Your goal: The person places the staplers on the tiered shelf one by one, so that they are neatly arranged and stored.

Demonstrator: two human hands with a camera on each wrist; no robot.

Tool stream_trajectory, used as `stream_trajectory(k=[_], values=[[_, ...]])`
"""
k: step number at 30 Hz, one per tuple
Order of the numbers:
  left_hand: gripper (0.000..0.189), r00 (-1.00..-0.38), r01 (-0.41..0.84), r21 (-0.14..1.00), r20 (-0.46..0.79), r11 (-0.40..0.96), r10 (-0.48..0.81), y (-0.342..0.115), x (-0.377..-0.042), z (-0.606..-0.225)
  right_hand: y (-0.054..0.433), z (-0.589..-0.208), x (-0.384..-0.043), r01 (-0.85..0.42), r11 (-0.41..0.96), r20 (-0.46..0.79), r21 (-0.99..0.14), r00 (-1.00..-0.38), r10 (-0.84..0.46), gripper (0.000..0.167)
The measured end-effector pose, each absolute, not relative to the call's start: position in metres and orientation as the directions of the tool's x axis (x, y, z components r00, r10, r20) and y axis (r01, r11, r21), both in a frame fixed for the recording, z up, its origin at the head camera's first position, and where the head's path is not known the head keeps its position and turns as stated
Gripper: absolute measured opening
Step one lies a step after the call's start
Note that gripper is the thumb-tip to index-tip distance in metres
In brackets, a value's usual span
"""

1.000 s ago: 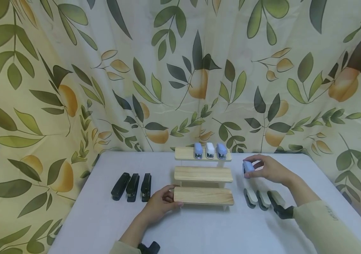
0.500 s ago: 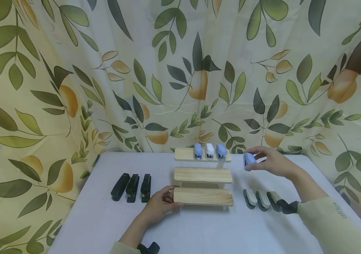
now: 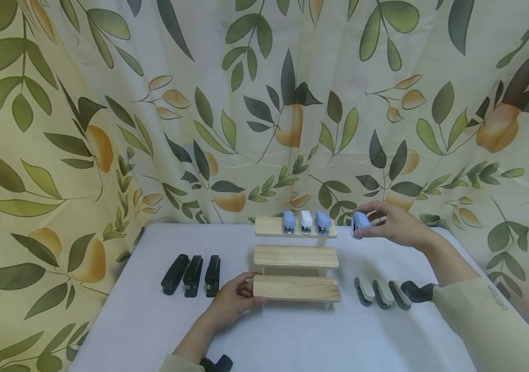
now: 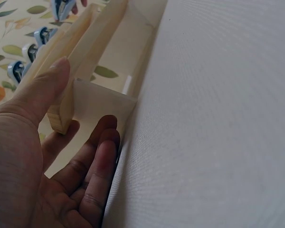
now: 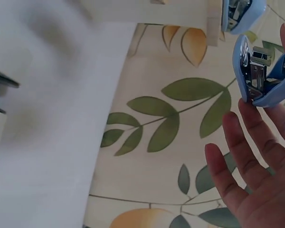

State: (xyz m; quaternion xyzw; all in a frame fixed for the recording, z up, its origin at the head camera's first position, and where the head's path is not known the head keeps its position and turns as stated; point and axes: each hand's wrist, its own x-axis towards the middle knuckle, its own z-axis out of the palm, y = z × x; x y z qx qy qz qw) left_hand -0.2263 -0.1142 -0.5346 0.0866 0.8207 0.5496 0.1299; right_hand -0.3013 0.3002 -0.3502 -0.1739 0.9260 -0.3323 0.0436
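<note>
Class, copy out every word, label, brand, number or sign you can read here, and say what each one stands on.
Right sleeve: faint marking, too blurred to read.
Held blue stapler, black staplers, grey staplers: no lettering can be made out.
Wooden stand: none visible.
So nothing is legible.

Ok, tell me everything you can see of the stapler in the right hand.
The stapler is small, with a glossy light-blue, plastic-looking shell; the right wrist view shows shiny metal parts in the gap between its blue sides. It is pinched in the right hand, somewhat tilted, raised off the table, to the right of the top shelf and apart from it.
</note>
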Motion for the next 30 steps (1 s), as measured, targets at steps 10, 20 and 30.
stream_trajectory(k=[10, 20, 30], values=[[0.070, -0.951, -0.005, 0.924, -0.123, 0.384, 0.285, -0.115, -0.226, -0.536, 0.285, -0.334, -0.307, -0.336, 0.733, 0.065, -0.591, -0.926, -0.372, 0.068], [0.072, -0.951, -0.003, 0.925, -0.120, 0.380, 0.286, -0.115, -0.225, -0.535, 0.268, -0.319, -0.312, -0.367, 0.747, 0.071, -0.554, -0.915, -0.396, 0.067], [0.071, -0.951, -0.004, 0.927, -0.120, 0.375, 0.285, -0.115, -0.227, -0.536, 0.245, -0.304, -0.316, -0.363, 0.756, 0.042, -0.544, -0.912, -0.407, 0.069]])
